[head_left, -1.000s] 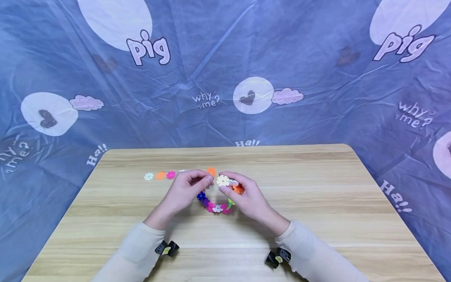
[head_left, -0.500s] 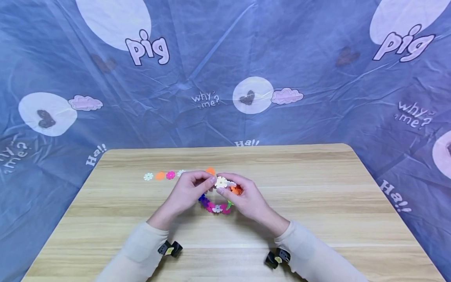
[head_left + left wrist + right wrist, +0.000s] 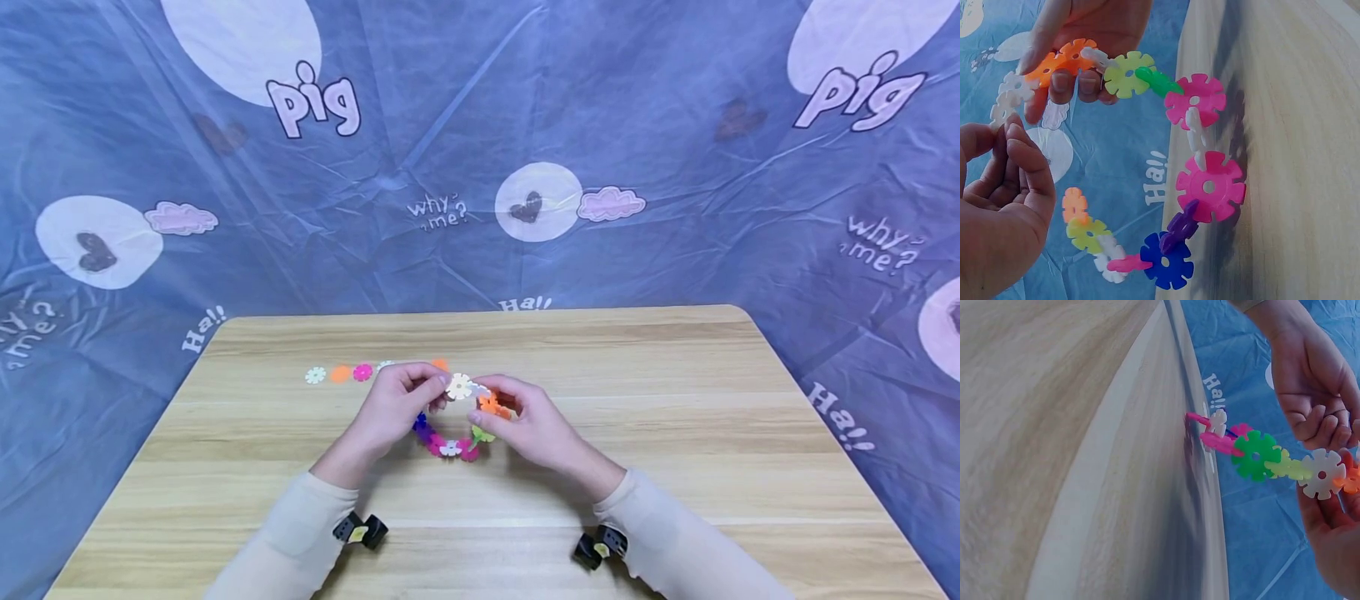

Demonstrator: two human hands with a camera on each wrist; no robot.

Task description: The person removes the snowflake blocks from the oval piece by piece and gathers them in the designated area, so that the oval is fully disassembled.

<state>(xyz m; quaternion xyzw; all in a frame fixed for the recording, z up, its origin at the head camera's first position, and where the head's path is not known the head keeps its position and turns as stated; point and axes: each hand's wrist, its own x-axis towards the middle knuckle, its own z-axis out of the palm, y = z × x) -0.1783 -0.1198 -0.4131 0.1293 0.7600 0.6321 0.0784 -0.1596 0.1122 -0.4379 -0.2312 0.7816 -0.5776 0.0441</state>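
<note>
From the head camera, both hands meet over the middle of the light wooden desk (image 3: pixel 675 400). The left hand (image 3: pixel 393 408) pinches a white snowflake-shaped plastic disc (image 3: pixel 458 386) at the top of a curved chain of interlocking plastic snowflake discs in many colours (image 3: pixel 450 437), which hangs in a loop just above the desk between the two palms. The right hand (image 3: pixel 528 421) has its fingers curled round the orange end of that chain. Off to the left lies a short row of loose plastic discs (image 3: pixel 341 373), flat on the desk and apart from the hands.

Over to the left wrist view: the chain (image 3: pixel 1200 181) sweeps in an arc, pink, purple, blue, green and orange discs slotted edge to edge. The right hand (image 3: pixel 1085 37) grips the orange disc up top, thumb and fingers either side. The left hand (image 3: pixel 1000 212) has fingertips pressed together on what looks like the white disc, though it is partly hidden.

The right wrist view shows the chain (image 3: pixel 1257 453) edge-on beside the desk (image 3: pixel 1085 456), the left hand (image 3: pixel 1310 381) curled above it.
</note>
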